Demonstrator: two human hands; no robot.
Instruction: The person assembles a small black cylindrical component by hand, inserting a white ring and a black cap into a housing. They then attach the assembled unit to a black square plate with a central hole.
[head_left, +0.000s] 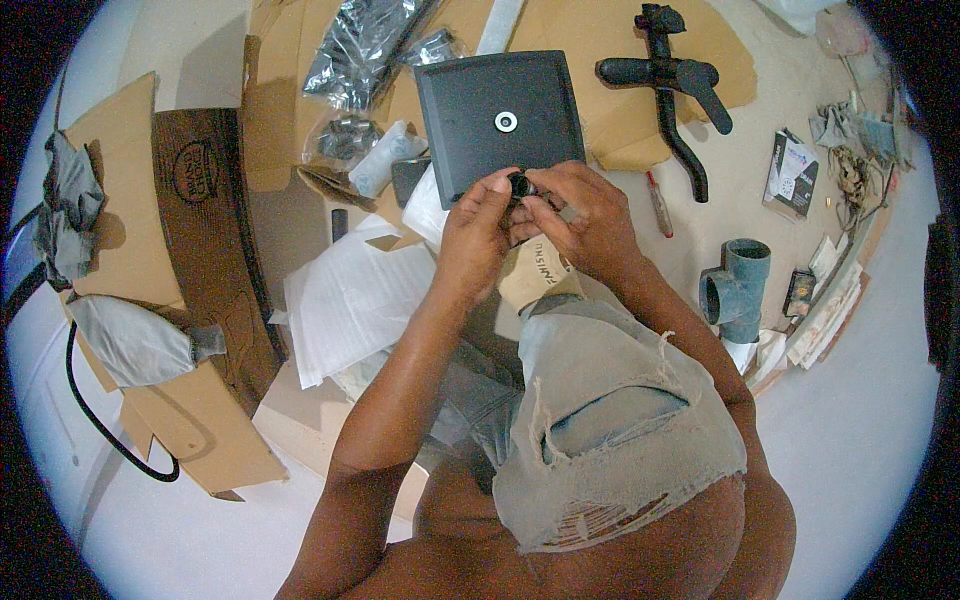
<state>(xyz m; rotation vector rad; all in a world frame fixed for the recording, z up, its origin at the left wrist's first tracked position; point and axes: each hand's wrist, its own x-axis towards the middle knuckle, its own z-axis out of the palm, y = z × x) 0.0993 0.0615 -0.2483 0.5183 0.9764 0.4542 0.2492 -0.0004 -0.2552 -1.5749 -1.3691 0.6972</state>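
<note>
My left hand point(478, 232) and my right hand point(588, 218) meet near the middle, fingers closed around a small black round fitting point(520, 186) with an open centre. The fingers hide much of it. Just beyond them lies a square black shower head point(500, 85), with a pale round connector point(506, 122) at its centre. Below the hands is a cream printed item point(537, 270), partly covered by my right arm and the worn, torn denim on my leg. To the right, a black mixer tap point(655, 72) with a bent spout rests on cardboard and floor.
A grey pipe tee point(743, 285), a red-handled tool point(659, 205) and a small printed packet point(792, 174) lie at the right. White foam sheet point(350, 290) and a long dark box point(205, 230) are at the left. Plastic-bagged parts point(365, 45) lie at the far side.
</note>
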